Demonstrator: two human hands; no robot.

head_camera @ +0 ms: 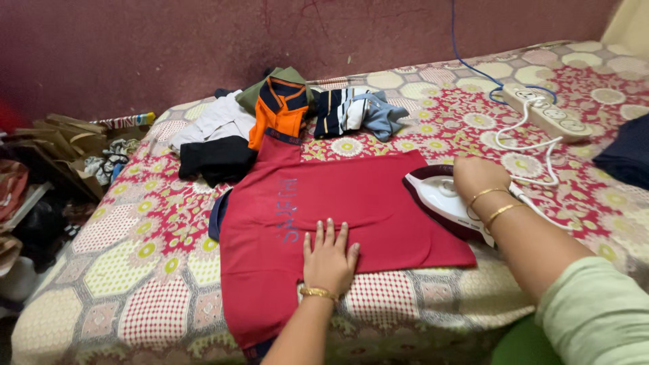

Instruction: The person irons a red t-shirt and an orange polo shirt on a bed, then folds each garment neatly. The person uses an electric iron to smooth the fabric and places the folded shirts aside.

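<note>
Head view, looking down on a bed.

Red shirt (351, 203): soft knit cloth, spread flat across the bedsheet (135, 270), dark collar edge at the left side, faded lettering across the middle; lower hem cut off by the bottom edge.

Left hand (329, 257): laid flat and open on the red shirt, fingers spread, palm pressing the cloth, gripping nothing; thin gold bracelet at the wrist.

Right hand (476, 177): closed over the handle of the iron (443, 201), two gold bangles on the wrist, pale green sleeve further up the arm. Handle itself hidden under the hand.

Iron: smooth white plastic body with maroon trim, pointed nose, resting on the right edge of the red shirt; rear part covered by the wrist.

Bedsheet: printed cotton, hexagon and flower pattern in red, cream and yellow.

Pile of clothes (280, 111): crumpled orange, navy, white, black and green pieces near the wall, single garments hard to tell apart.

Power strip (547, 111): cream plastic bar, white cord looped beside it, blue cable running up the wall.

Dark cloth (625, 159): cut off at the right edge.
</note>
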